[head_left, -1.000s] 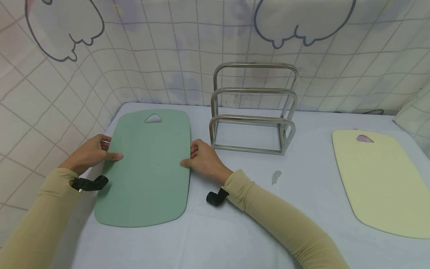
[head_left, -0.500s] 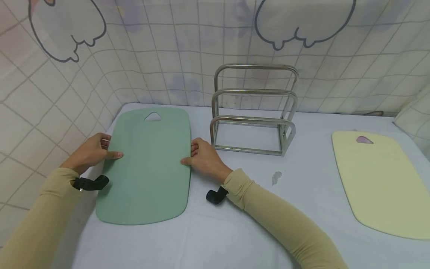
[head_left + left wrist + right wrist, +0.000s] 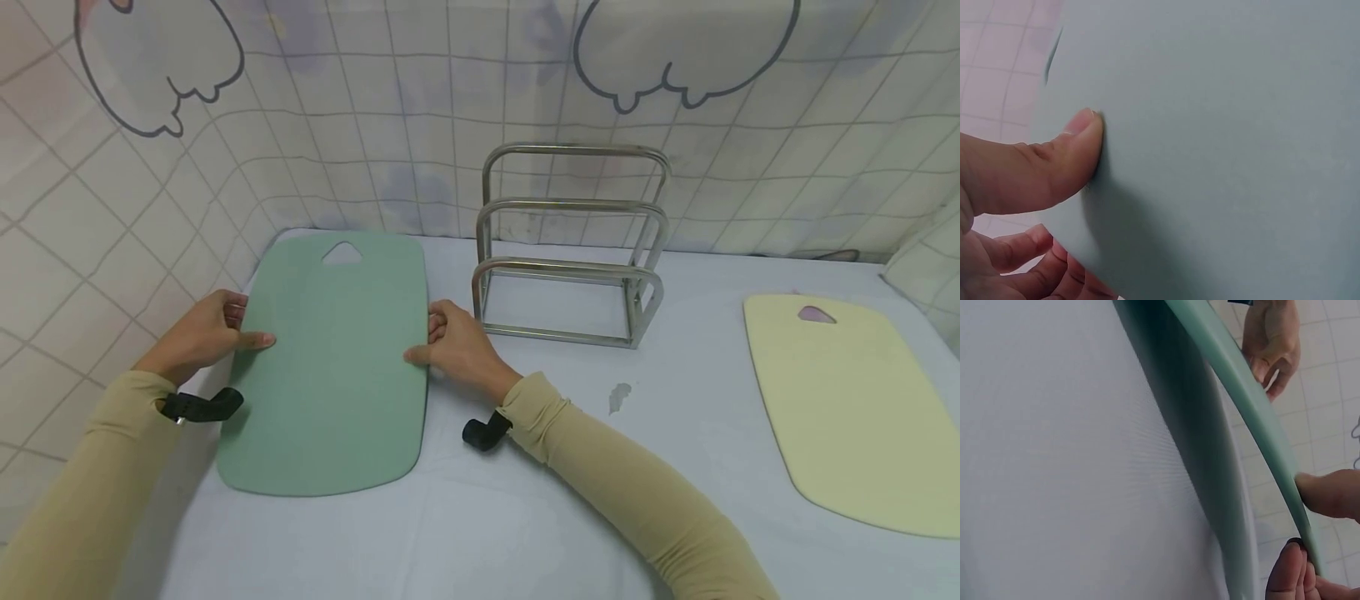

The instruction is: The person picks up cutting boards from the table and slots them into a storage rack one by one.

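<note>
Tan sleeves (image 3: 637, 487) are slanting across the foreground, black mounts (image 3: 198, 407) showing at the wrists. Well apart, the left hand (image 3: 202, 335) and right hand (image 3: 463, 348) are pinching opposite long edges of a green cutting board (image 3: 330, 375), thumbs lying on top, fingers curling beneath. Over a white table's (image 3: 540, 525) left side, this board is showing a gap underneath. Far right, a yellow cutting board (image 3: 847, 417) is lying flat. Behind, a three-hoop metal rack (image 3: 558, 267) is standing before cartoon-printed grid fabric (image 3: 360, 133).
</note>
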Tool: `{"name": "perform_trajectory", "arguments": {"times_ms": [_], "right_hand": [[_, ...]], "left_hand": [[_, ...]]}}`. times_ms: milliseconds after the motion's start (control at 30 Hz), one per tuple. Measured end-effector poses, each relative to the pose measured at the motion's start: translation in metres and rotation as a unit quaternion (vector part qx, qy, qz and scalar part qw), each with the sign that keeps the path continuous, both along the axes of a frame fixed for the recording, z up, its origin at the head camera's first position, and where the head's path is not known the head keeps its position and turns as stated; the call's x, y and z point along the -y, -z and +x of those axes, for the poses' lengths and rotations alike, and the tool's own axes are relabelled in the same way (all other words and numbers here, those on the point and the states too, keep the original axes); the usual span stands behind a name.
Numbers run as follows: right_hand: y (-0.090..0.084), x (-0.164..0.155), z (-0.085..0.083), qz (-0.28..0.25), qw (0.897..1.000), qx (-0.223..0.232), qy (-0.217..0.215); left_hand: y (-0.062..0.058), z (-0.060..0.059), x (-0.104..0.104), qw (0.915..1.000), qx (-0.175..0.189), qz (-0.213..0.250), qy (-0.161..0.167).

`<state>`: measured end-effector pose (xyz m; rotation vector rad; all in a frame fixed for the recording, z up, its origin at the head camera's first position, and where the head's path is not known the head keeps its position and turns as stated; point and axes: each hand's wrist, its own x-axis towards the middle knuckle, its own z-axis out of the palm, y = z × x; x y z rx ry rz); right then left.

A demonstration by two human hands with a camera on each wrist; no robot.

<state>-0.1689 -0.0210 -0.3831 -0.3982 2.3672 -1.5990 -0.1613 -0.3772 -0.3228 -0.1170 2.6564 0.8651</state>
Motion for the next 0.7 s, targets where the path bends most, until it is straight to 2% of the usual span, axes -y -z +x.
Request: {"name": "perform_trajectory", "arguments": {"times_ms": [433,700], "right_hand": [[-0.008,0.003,-0.002,0.008,0.999,-0.026,0.038],[-0.016,0.006,-0.002,0.005,0.999,-0.028,0.028]], "left_hand": [[-0.004,0.001,0.005,0.9999,-0.007,-0.015,0.000],[-0.009,0.005,0.008,0.9996,-0.024,-0.016,-0.006]]}}
